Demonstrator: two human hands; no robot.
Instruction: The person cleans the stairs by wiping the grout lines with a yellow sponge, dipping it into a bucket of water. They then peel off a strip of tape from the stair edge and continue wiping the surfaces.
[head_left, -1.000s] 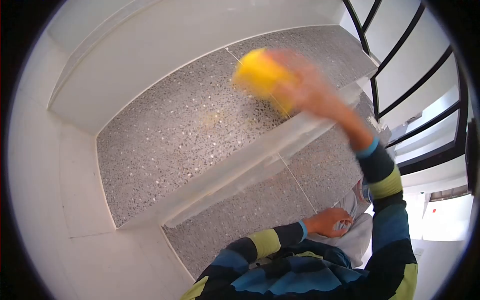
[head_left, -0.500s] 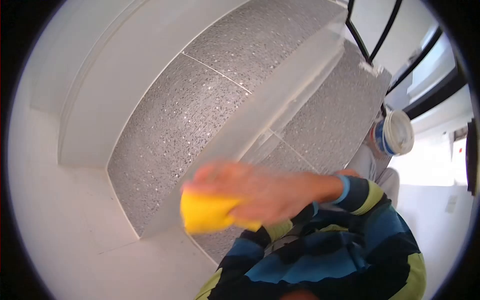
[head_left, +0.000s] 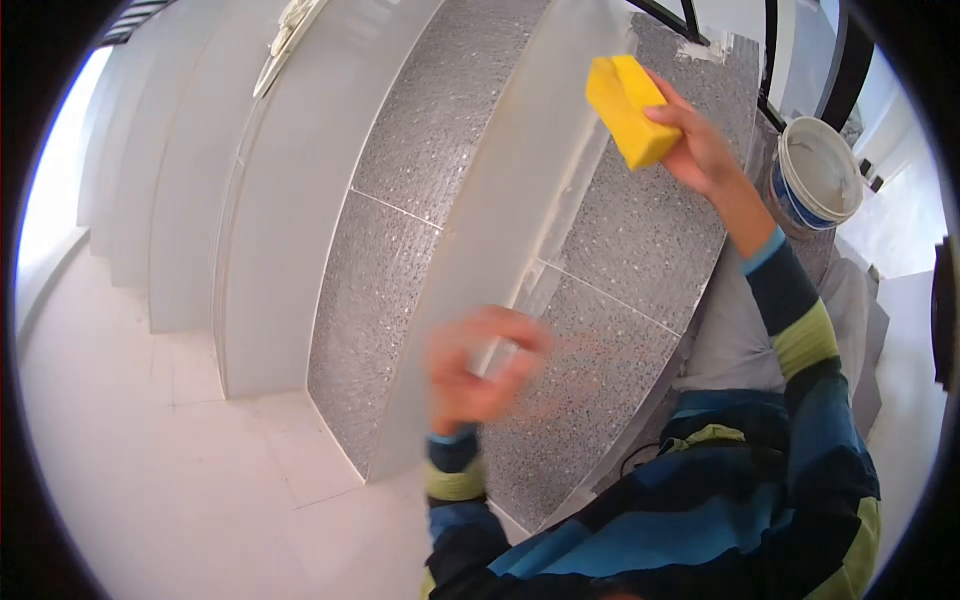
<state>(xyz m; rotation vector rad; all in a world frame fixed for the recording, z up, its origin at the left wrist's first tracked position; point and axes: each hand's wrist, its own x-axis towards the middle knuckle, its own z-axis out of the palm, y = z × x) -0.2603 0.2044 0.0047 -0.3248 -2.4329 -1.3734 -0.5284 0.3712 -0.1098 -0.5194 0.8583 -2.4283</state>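
My right hand is closed around a yellow sponge, held above the lower speckled grey stair tread. The sponge is blocky, with its far end sticking out beyond my fingers. My left hand is blurred by motion in front of the pale stair riser. Its fingers are curved, with a gap between them and the thumb, and I see no object in it. The upper speckled tread lies to the left of the riser.
A white bucket with a blue label stands at the right, beside my grey-trousered leg. Black railing bars rise at the upper right. More pale steps climb at the left. Whitish residue marks the tread near the railing.
My right hand has swung up and to the right with the sponge, away from the lower left. My left hand, mostly hidden beneath the right arm before, now shows. The view has shifted.
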